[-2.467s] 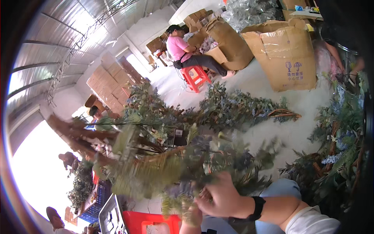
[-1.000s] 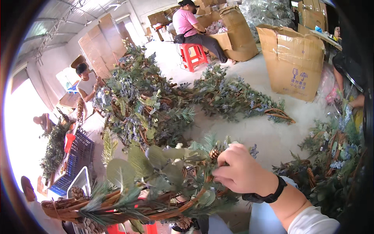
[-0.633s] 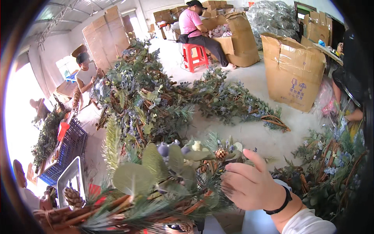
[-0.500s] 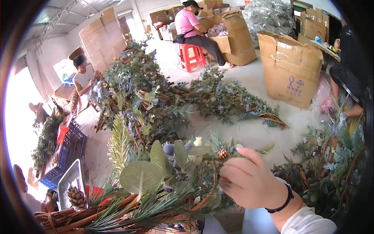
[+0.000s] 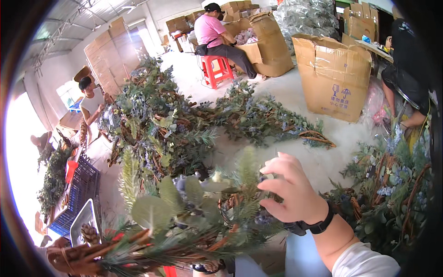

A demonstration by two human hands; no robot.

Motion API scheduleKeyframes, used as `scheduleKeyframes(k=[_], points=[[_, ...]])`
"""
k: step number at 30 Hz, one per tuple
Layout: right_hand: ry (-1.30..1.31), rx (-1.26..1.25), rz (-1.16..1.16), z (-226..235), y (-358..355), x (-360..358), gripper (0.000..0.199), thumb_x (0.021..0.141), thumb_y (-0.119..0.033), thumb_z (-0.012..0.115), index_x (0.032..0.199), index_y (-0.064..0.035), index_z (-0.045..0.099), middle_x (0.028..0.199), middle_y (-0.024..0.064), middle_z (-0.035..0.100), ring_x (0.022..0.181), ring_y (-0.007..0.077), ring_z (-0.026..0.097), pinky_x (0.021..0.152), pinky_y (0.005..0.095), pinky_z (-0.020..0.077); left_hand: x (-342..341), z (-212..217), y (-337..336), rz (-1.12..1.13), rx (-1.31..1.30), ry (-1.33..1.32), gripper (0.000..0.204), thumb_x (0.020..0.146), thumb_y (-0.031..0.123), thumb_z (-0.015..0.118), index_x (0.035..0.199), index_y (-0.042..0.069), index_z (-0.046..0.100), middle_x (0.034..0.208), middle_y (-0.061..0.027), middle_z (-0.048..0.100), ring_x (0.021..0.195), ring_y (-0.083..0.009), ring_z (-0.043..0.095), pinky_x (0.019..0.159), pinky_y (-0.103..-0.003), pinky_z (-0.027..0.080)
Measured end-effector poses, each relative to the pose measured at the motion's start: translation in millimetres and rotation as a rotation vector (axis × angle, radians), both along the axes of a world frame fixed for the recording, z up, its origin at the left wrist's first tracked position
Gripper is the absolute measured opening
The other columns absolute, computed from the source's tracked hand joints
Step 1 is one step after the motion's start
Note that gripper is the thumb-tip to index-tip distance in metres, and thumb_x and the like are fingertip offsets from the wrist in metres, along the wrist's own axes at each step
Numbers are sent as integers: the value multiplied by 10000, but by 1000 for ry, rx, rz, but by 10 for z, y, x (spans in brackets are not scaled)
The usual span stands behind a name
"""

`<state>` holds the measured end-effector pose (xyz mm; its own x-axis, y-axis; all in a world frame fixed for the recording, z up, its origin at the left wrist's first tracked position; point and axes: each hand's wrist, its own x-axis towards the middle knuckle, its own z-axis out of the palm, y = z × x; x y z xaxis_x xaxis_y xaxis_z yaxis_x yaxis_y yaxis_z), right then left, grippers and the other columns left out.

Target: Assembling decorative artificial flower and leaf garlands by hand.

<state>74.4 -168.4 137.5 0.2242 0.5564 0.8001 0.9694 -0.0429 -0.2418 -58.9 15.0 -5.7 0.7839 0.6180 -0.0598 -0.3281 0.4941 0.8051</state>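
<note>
My right hand [image 5: 293, 187], with a dark band on its wrist, is raised at the right end of a vine garland [image 5: 184, 247]. Its fingers are curved and apart, close to the greenery, and I see nothing firmly held. The garland lies across the lower view, with brown twisted twigs, pine needles and round grey-green leaves [image 5: 151, 213]. Beside my fingertips stands a blurred green sprig [image 5: 248, 168]. Small blue-grey berries sit among the leaves. A pine cone [image 5: 90, 234] shows near the garland's left end. My left hand is not visible.
More finished-looking garlands [image 5: 161, 124] are heaped on the floor ahead, others [image 5: 392, 184] at right. A blue crate [image 5: 78, 198] and white tray [image 5: 85, 221] stand left. Large cartons [image 5: 330, 78] stand behind. One person sits on a red stool [image 5: 217, 71]; others are at left and right.
The view has shifted slightly, and the garland's left end sits lower. My right hand has turned and its fingers have spread. A green sprig now stands up beside them.
</note>
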Motion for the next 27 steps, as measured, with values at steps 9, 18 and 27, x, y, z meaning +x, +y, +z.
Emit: scheduleKeyframes(k=[9,18,27], points=[[-135,-229,166,-149,149,-193,314,615,-163,653,917,-130,575,1005,51,517,1040,250,482,969,497,282,-20,58,143,-2,57,42,242,826,104,506,1059,47,477,982,-51,510,865,-139,482,764,-257,391],[-631,-402,244,241,158,-143,109,697,-145,531,790,-106,574,723,-10,517,740,165,485,901,397,384,-88,50,297,42,68,44,231,824,101,508,1047,46,482,967,-48,512,850,-137,481,755,-255,389],[-791,-327,493,204,305,144,58,706,-179,543,733,-128,545,845,41,541,846,196,509,859,378,412,-227,-25,418,132,38,31,220,822,98,510,1034,45,488,952,-44,514,834,-134,480,745,-253,387]])
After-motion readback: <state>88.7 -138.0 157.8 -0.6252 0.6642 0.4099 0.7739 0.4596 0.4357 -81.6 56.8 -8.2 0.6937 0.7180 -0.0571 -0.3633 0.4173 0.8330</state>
